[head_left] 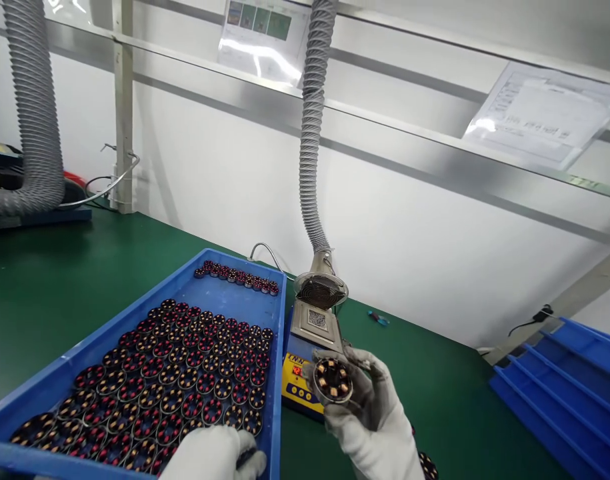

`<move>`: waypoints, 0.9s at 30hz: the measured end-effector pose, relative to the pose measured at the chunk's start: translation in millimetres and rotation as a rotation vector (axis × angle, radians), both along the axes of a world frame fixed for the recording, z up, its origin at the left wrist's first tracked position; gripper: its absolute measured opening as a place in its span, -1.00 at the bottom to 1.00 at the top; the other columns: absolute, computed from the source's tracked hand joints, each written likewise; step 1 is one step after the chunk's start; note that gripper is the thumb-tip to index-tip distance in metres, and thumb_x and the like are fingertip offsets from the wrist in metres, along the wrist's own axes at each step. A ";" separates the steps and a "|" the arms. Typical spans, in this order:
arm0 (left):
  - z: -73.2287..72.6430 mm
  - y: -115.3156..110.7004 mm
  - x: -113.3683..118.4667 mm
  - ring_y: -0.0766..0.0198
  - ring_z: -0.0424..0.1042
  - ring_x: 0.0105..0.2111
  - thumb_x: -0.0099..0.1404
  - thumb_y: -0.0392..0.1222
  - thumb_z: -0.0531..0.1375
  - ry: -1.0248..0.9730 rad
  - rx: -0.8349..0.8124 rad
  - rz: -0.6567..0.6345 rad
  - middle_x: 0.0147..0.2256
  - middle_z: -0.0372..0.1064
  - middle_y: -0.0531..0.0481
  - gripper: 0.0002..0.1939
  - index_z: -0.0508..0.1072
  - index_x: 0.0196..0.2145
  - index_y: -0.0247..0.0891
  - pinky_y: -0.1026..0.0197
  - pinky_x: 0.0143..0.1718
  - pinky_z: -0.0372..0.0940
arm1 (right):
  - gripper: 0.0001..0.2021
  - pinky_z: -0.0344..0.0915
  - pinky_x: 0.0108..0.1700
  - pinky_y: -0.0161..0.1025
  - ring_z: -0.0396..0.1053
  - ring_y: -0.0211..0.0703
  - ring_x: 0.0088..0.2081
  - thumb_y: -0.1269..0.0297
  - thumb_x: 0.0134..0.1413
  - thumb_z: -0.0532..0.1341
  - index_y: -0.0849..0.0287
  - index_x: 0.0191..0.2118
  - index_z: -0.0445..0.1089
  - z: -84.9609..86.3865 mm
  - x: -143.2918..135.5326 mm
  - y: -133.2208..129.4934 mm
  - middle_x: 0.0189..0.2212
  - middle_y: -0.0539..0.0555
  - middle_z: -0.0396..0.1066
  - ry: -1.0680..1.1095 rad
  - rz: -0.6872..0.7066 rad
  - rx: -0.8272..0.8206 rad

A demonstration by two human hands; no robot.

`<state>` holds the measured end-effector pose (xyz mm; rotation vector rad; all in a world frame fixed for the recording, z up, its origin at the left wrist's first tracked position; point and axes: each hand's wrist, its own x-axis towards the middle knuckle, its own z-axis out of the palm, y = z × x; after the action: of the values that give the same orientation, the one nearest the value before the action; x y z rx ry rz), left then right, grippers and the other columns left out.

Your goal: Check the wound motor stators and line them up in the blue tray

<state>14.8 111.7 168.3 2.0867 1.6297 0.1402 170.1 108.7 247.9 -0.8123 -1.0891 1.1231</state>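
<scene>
My right hand (375, 413), in a white glove with greyed fingertips, grips a round motor stator (333, 380) between thumb and fingers. Its copper coils face me, and it is held up in front of the yellow and blue soldering device (299, 377) with a lit red display. My left hand (217, 453), also gloved, is low over the near right corner of a blue tray (245, 303). Its fingers curl around something dark, mostly hidden by the glove. Rows of stators (172, 373) with red or copper coils fill much of the tray.
A grey extraction hose (312, 133) hangs down to a round hood above the device's metal plate (315, 323). Stacked blue trays (565, 393) stand at right. Small pliers (378, 318) lie on the green table (435, 360). Another stator (427, 467) shows beside my right wrist.
</scene>
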 end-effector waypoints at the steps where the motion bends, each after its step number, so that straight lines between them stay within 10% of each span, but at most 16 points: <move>1: 0.5 -0.7 0.1 0.00 0.50 -0.28 0.24 -0.16 0.01 -0.003 0.009 0.004 -0.34 0.52 -0.08 -0.73 0.51 -0.33 -0.09 0.11 -0.26 0.33 | -0.58 0.39 -0.29 -0.22 0.48 -0.10 -0.33 0.14 -0.32 0.44 -0.01 -0.24 0.35 0.9 1.8 -1.4 -0.28 0.07 0.52 0.021 0.068 -0.043; 11: -3.5 -0.4 -3.3 -0.02 0.50 -0.30 0.26 -0.10 -0.01 -0.036 0.062 -0.022 -0.36 0.52 -0.09 -0.70 0.52 -0.36 -0.12 0.10 -0.28 0.33 | -0.63 0.42 -0.40 -0.06 0.49 0.00 -0.42 -0.07 -0.12 0.28 0.10 -0.26 0.48 -2.1 16.1 2.5 -0.48 0.15 0.52 0.100 0.519 -0.342; 23: -1.3 -2.2 -27.3 0.15 0.49 -0.41 0.27 -0.03 -0.01 -0.171 0.054 -0.043 -0.43 0.51 0.04 -0.70 0.51 -0.37 -0.05 0.26 -0.45 0.25 | -0.67 0.33 -0.44 -0.21 0.43 -0.16 -0.47 -0.03 -0.10 0.28 0.06 -0.26 0.41 -16.9 -17.7 19.6 -0.37 0.08 0.50 0.078 0.420 -0.354; 27: 3.9 2.1 -63.1 0.03 0.49 -0.39 0.27 -0.03 -0.02 -0.176 0.041 0.009 -0.43 0.51 -0.04 -0.66 0.52 -0.41 -0.12 0.17 -0.42 0.27 | -0.77 0.29 -0.37 -0.27 0.34 -0.25 -0.47 0.06 -0.06 0.23 0.10 -0.36 0.28 -31.6 -60.0 82.2 -0.48 -0.06 0.39 -0.541 0.135 -0.137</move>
<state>-48.3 113.8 172.2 2.0341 1.5433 0.3525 110.1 191.0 216.3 -1.2082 -1.5429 1.1275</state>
